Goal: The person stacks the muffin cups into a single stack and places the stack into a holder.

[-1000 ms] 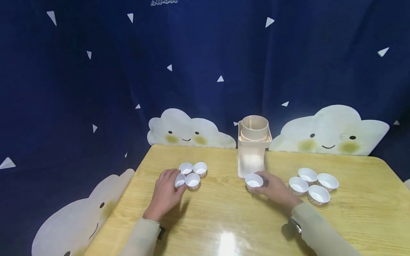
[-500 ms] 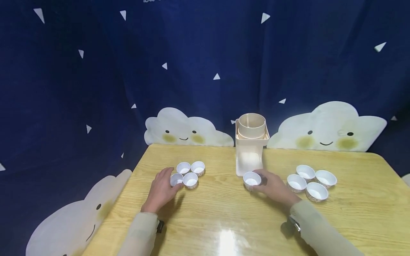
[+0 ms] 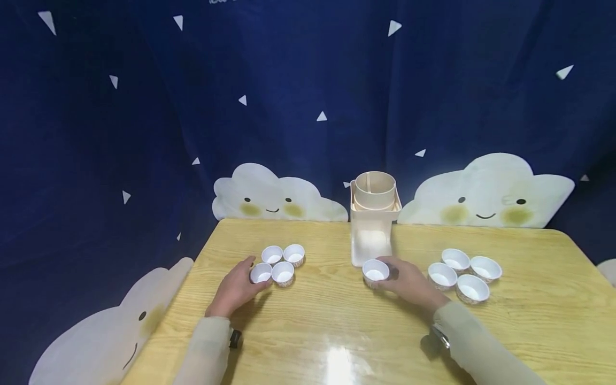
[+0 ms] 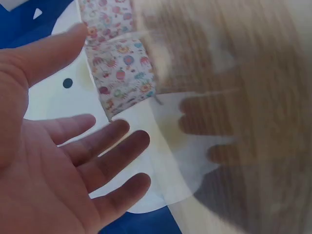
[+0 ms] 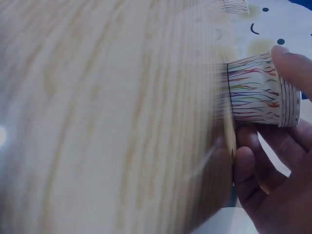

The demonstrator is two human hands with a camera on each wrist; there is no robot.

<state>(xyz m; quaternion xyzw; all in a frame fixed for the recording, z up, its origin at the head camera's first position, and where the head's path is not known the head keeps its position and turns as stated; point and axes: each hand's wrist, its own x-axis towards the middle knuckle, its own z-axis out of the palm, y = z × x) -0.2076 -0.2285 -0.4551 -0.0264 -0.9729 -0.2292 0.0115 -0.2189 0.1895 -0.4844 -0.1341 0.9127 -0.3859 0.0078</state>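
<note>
My left hand (image 3: 238,286) is beside the front-left paper cup (image 3: 261,272) of a small cluster on the left. In the left wrist view its fingers are spread and apart from the flower-and-balloon-printed cup (image 4: 124,68). My right hand (image 3: 409,280) grips a paper cup (image 3: 375,271) in front of a beige stand (image 3: 371,243). In the right wrist view this cup (image 5: 253,92) has wavy coloured lines and several stacked rims at its mouth, with the thumb on one side and fingers on the other. Its base touches the table.
Three more paper cups, including a back-right one (image 3: 294,254), complete the left cluster. Another cluster of paper cups (image 3: 472,289) stands right of my right hand. The beige stand carries a round cylinder (image 3: 375,190) near the wooden table's (image 3: 308,315) back edge, before a blue curtain (image 3: 289,64).
My left hand has loosened from the front-left cup and drawn slightly left, leaving more of that cup in sight. My right hand keeps its hold. The head view has shifted slightly.
</note>
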